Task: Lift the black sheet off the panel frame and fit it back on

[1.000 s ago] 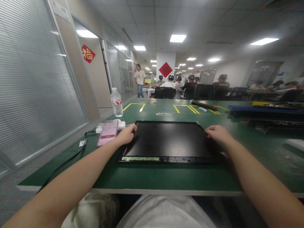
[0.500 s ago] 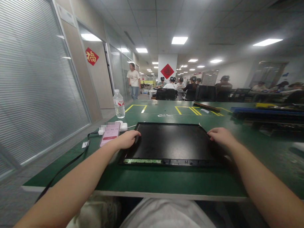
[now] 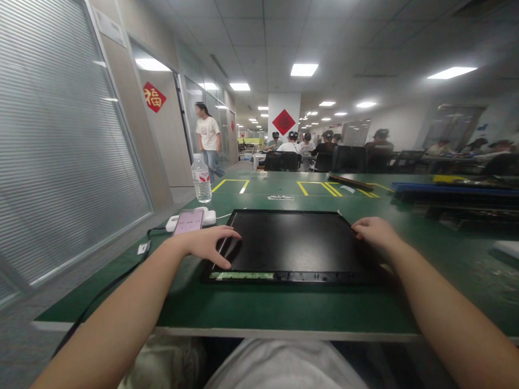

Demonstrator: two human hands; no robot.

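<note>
A flat black screen panel [image 3: 286, 242] lies on the green table [image 3: 289, 307] in front of me, with a green circuit strip [image 3: 241, 275] along its near left edge. My left hand [image 3: 210, 244] hovers over the panel's left edge, fingers spread and curved, holding nothing. My right hand [image 3: 374, 231] rests on the panel's right edge, fingers curled down over the rim.
A phone [image 3: 188, 221] with a pink screen lies on a white charger left of the panel, its black cable [image 3: 113, 279] trailing off the table. A water bottle [image 3: 201, 179] stands behind. Dark trays [image 3: 459, 196] sit at the right. A person walks by the glass wall; others sit beyond.
My left hand has lifted off the panel's left edge and opened, moving slightly toward me. The right hand has stayed put. The person at the back has walked closer along the glass wall.
</note>
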